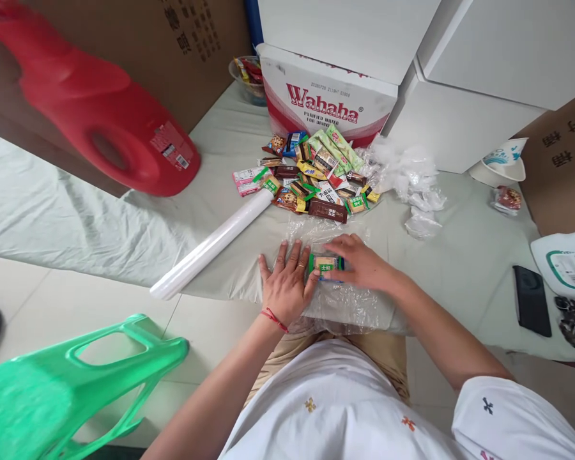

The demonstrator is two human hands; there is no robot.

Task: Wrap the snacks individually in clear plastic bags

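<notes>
While the left hand (286, 281) lies flat and splayed on the clear film (347, 312), I'd keep that film smooth under the green-edged packet (322, 263) between both hands, right hand (359, 265) loosely spread over its end.

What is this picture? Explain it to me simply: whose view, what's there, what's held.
There is no machine here, only a person's two bare hands. The one picture comes from a camera worn on the head, looking forward and down. The left hand is spread flat on a clear plastic sheet; the right hand has its thumb and fingers at a small wrapped biscuit, though whether they grip it is unclear. On the cloth-covered surface also lie a roll of plastic film, a pile of wrapped snacks and crumpled clear plastic. A Wahaha water carton stands behind the pile.
</notes>
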